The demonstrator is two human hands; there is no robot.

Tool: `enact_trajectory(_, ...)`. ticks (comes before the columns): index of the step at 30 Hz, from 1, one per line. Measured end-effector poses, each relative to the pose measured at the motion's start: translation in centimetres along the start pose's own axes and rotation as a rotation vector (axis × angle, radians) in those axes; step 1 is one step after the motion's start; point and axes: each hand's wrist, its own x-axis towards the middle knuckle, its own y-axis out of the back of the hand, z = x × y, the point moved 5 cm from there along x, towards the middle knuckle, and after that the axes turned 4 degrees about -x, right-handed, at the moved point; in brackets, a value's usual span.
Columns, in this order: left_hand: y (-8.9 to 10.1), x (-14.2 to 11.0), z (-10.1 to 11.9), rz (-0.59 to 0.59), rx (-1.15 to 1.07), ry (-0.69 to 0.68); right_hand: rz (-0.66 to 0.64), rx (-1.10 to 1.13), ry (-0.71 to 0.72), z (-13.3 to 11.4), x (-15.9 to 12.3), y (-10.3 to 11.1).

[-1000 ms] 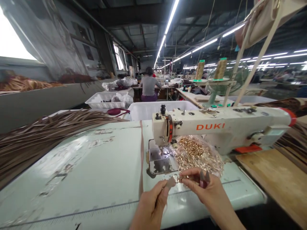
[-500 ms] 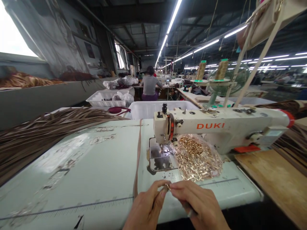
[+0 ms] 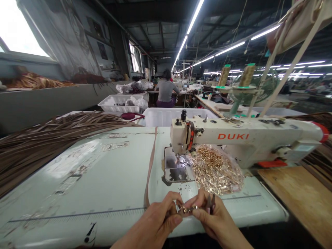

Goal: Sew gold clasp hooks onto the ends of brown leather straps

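Observation:
Close together at the table's front edge, my left hand and my right hand are both closed on a small gold metal snap hook. My left fingers pinch its left end, and my right thumb and fingers grip the other. A pair of thread snips is also tucked in my right hand, blades pointing up. A narrow brown strap runs from the far edge of the table down to my left hand, where its end is hidden. Beyond my right hand lies a clear bag of gold snap hooks.
A sewing machine stands over its metal needle plate. Many brown straps are heaped on the left. A white bin sits behind the table, a wooden board at right. A person sits farther off.
My hands have turned and moved slightly apart, so the gold snap hook and the snips' blades now show. The view has shifted a little to the left.

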Motion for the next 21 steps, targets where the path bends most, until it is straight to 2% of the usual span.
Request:
enact_trajectory(3,0.1,-0.2,-0.1,-0.005,0.078,-0.025,-0.049,0.058,-0.061,0.5,-0.1,-0.1)
enact_trajectory(7,-0.3,-0.6,-0.2,0.008,0.251,-0.070,-0.051,0.013,0.006,-0.8,-0.5,-0.5)
enact_trajectory(9,-0.5,-0.8,-0.4,0.042,0.309,-0.071,-0.042,-0.103,0.014,-1.4,-0.7,-0.8)
enact_trajectory(12,-1.0,-0.9,-0.5,0.098,0.389,-0.122,0.025,-0.440,-0.005,-2.0,-0.8,-0.9)
enact_trajectory(15,-1.6,-0.8,-0.4,0.107,0.444,-0.200,0.067,-0.685,0.118,-2.8,-1.0,-1.2)
enact_trajectory(21,-1.7,-0.8,-0.3,0.171,0.486,-0.234,0.068,-0.839,0.349,-3.0,-1.6,-1.7)
